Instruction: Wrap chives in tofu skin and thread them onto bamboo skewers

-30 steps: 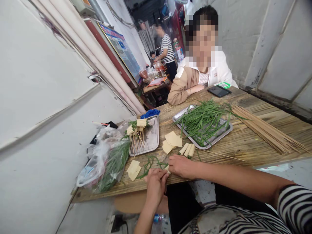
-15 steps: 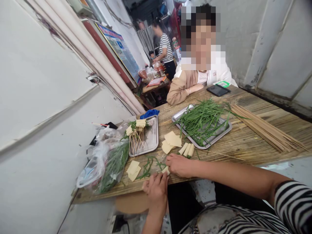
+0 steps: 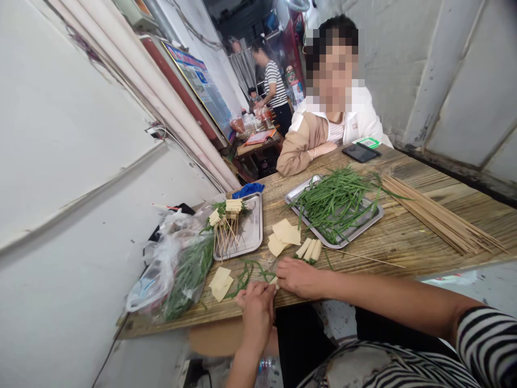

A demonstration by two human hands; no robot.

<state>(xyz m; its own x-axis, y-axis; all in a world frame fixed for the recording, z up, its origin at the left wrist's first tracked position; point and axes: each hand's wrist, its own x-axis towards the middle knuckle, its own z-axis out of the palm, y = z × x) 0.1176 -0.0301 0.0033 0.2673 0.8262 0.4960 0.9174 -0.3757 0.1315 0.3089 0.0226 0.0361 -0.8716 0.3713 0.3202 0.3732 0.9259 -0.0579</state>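
Observation:
At the table's near edge, my left hand (image 3: 257, 303) and my right hand (image 3: 301, 277) close in from either side on a tofu-skin roll (image 3: 274, 281). Both hands have curled fingers pressed on it, hiding most of it. Loose chives (image 3: 245, 276) lie just beyond my left hand, with a small stack of tofu-skin sheets (image 3: 221, 284) to their left. Past my right hand are three finished rolls (image 3: 309, 250) with green ends, beside more tofu-skin sheets (image 3: 284, 236). A single skewer (image 3: 365, 257) lies to the right of the rolls.
A metal tray (image 3: 255, 226) holds skewered rolls at the left. Another tray (image 3: 374, 215) bears heaped chives. Bamboo skewers (image 3: 440, 215) lie at the right. Plastic bags (image 3: 186, 269) of greens crowd the left edge. Opposite sits a person (image 3: 302, 140) near a phone (image 3: 361, 152).
My left hand has shifted slightly up and right, nearer my right hand, and covers more of the roll. My right hand stays almost in place.

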